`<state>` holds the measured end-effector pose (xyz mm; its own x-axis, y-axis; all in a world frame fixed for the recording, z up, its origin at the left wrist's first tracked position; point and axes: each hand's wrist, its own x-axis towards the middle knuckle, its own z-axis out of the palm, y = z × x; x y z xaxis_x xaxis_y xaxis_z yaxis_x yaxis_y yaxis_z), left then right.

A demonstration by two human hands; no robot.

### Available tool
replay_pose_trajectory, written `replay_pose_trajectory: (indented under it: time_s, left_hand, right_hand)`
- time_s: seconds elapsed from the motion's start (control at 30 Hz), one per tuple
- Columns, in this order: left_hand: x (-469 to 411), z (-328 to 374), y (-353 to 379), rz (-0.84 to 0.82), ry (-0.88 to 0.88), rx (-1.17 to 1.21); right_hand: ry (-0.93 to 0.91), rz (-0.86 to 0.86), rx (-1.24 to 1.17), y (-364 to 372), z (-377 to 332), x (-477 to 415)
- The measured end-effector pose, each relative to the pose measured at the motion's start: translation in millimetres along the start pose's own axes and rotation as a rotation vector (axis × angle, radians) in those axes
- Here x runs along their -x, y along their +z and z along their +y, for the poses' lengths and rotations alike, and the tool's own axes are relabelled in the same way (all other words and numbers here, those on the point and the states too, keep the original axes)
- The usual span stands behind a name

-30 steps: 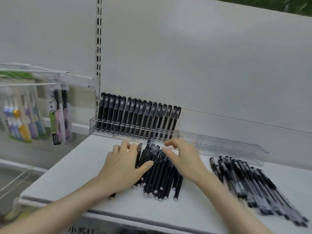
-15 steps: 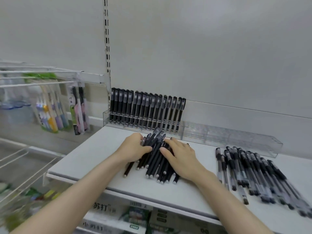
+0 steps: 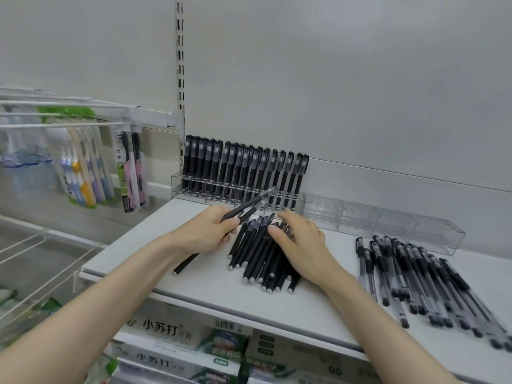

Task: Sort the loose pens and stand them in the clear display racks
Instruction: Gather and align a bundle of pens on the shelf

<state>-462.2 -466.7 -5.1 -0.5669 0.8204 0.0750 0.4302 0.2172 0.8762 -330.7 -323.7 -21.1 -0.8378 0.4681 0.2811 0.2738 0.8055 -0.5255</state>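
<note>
A pile of loose black pens [image 3: 257,253] lies in the middle of the white shelf [image 3: 194,289]. My left hand [image 3: 206,232] grips two black pens [image 3: 250,205], lifted off the pile with caps pointing up-right toward the rack. Over the pile's right side rests my right hand [image 3: 300,239], fingers spread across the pens. The clear display rack [image 3: 388,221] runs along the back wall; its left part holds a row of upright black pens [image 3: 243,170], and its right part holds none. A second heap of clear-barrelled pens [image 3: 424,275] lies at the right.
Packaged toothbrushes [image 3: 83,164] hang from white wire hooks at the left. Boxed toothpaste [image 3: 166,336] fills the shelf below the front edge. A slotted upright [image 3: 180,65] runs up the grey back panel. One black pen [image 3: 186,263] lies apart under my left wrist.
My left hand has closed on two pens and raised them off the pile toward the rack. My right hand stays on the pile. The view has shifted.
</note>
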Motion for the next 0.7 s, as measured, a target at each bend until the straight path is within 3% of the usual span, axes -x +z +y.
replay_pose_trajectory:
  time_s: [0.1,0.23,0.37,0.53,0.7]
  left_hand:
    - [13,10,1,-0.082,0.099,0.233]
    - [9,14,2,-0.184,0.171,0.332]
    - [-12,15,-4,-0.220,0.236,0.397]
    - [-49,7,-23,-0.130,0.214,0.339]
    - [-73,1,-35,-0.255,0.241,0.310]
  right_hand:
    - [-0.042,0.043,-0.372,-10,-15,-1]
    - [-0.010,0.179,-0.735,-21,-36,-17]
    - [-0.008,0.328,-0.847,-26,-49,-39]
    - [-0.014,0.461,-0.880,-26,-54,-67]
    - [-0.015,0.542,-0.837,-17,-60,-90]
